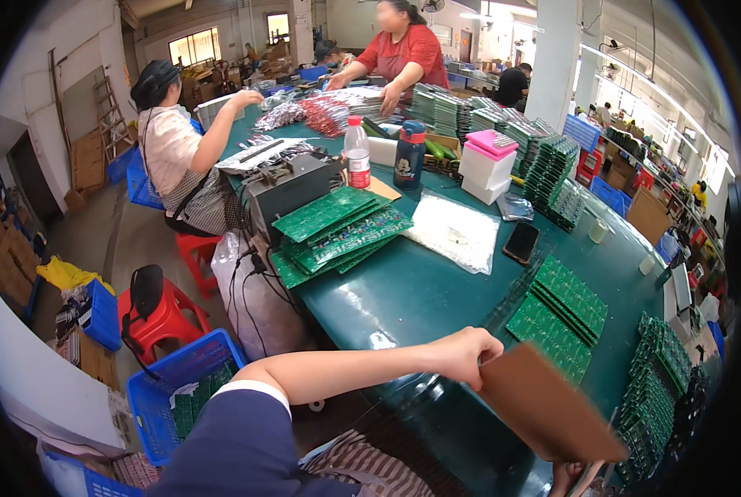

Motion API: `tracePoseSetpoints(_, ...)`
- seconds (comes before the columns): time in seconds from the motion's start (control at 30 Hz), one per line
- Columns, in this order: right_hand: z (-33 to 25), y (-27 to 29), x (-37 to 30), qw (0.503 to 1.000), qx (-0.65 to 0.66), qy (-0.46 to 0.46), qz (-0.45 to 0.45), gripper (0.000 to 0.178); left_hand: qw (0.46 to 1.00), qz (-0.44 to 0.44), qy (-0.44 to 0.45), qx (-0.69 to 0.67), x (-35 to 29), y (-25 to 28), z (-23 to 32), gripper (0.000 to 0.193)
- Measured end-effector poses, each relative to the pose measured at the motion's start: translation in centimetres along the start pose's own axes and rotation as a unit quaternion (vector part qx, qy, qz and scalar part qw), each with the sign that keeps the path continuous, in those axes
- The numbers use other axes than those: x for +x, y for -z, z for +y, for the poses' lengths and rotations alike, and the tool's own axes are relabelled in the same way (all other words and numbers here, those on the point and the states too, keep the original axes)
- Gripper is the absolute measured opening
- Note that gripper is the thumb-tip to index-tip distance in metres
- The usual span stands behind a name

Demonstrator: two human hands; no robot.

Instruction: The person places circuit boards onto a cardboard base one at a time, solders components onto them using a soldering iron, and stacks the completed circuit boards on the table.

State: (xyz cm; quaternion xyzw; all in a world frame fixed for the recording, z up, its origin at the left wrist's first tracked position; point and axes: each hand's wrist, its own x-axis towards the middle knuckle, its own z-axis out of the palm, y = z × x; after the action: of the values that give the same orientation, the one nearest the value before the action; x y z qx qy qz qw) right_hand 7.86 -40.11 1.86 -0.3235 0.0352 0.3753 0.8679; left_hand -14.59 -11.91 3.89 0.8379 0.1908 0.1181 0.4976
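Note:
My left hand (468, 354) pinches the upper left corner of a flat brown board (544, 406), which is tilted over the near right of the table and slightly blurred. At the board's lower edge, my right hand (571, 479) is mostly hidden by it and cut off by the picture's rim; its fingers curl at that edge. Just beyond the board lie flat green circuit-board panels (559, 315) in two groups. Tall stacks of green circuit boards (654, 389) stand to the right of my hands.
The green table (379, 311) carries a pile of circuit-board panels (337, 228), a bag of small white parts (453, 230), a phone (520, 243), a dark blue bottle (409, 156) and a red-capped bottle (356, 153). A blue crate (159, 406) stands at left. Two people work across the table.

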Motion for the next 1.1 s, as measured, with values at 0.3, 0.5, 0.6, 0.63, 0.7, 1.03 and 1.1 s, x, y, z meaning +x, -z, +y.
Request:
tracePoseSetpoints(0.3, 1.6, 8.1, -3.5, 0.849, -0.43, 0.242, -0.189, 0.011, 0.941, 0.062, -0.291, 0.162, -6.4, -4.1, -2.8, 0.017)
tracePoseSetpoints(0.5, 3.4, 8.1, -6.9, 0.898, -0.413, 0.15, -0.023, 0.022, 0.881, 0.03, -0.407, 0.237, -8.0, -4.1, -4.6, 0.02)
tracePoseSetpoints(0.6, 3.5, 8.6, -7.6, 0.828, -0.536, 0.131, -0.104, 0.029, 0.845, -0.025, -0.443, 0.299, -8.4, -3.7, -5.0, 0.02)
tracePoseSetpoints(0.63, 3.2, 7.9, -8.0, 0.924, -0.379, -0.002, -0.038, 0.028, 0.845, -0.024, -0.44, 0.301, -8.4, -3.6, -5.0, 0.02)
tracePoseSetpoints(0.7, 2.9, 8.9, -8.0, 0.863, -0.502, -0.001, -0.051, 0.029, 0.818, -0.043, -0.478, 0.317, -8.6, -3.6, -5.4, 0.015)
tracePoseSetpoints(1.03, 0.0, 10.4, -8.2, 0.549, -0.727, 0.216, -0.351, 0.036, 0.838, -0.073, -0.372, 0.392, -11.2, -4.5, -4.4, 0.018)
tracePoseSetpoints(1.1, -0.7, 8.8, -9.4, 0.587, -0.76, 0.054, -0.275, 0.035, 0.839, -0.137, -0.349, 0.394, -10.8, -4.2, -3.5, 0.021)
